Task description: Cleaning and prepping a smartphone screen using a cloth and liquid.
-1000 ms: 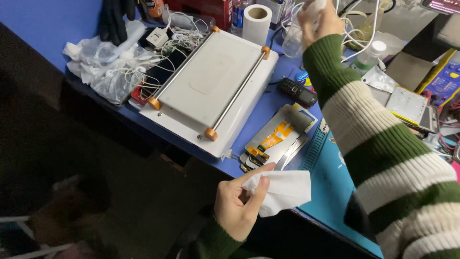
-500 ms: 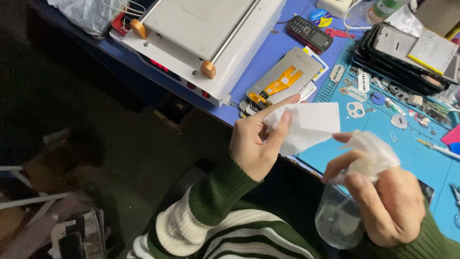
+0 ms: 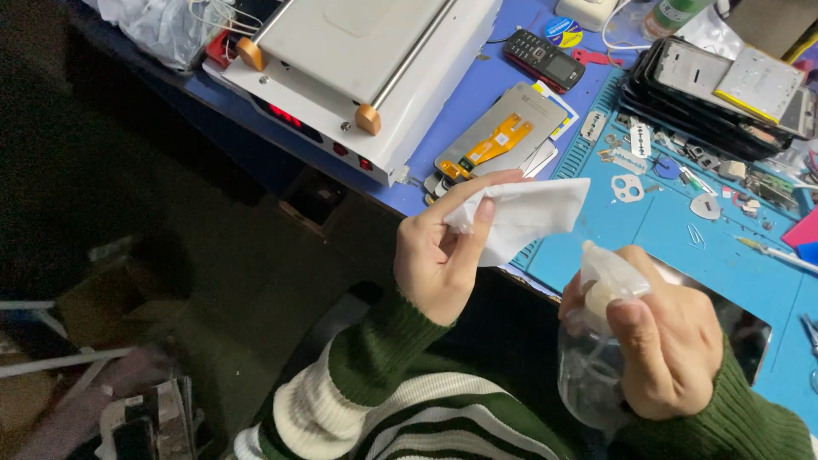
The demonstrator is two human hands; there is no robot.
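My left hand (image 3: 439,255) pinches a folded white wipe (image 3: 528,215) between thumb and fingers, held up just off the front edge of the blue bench. My right hand (image 3: 669,341) grips a small clear spray bottle (image 3: 592,358), the index finger resting on its white nozzle (image 3: 609,277), which points toward the wipe a short gap away. Both sleeves are green with white stripes. Behind the wipe, a phone screen panel (image 3: 503,136) with an orange flex cable lies face down on the bench.
A white heating machine (image 3: 375,60) with wooden knobs and a red display sits at the back left. A black keypad phone (image 3: 545,60), stacked phone frames (image 3: 716,94) and small parts on a blue mat (image 3: 682,230) fill the right. Dark floor lies left.
My right hand came back from the far side of the bench with the spray bottle and now holds it up close to the wipe. The view has dropped down and moved closer.
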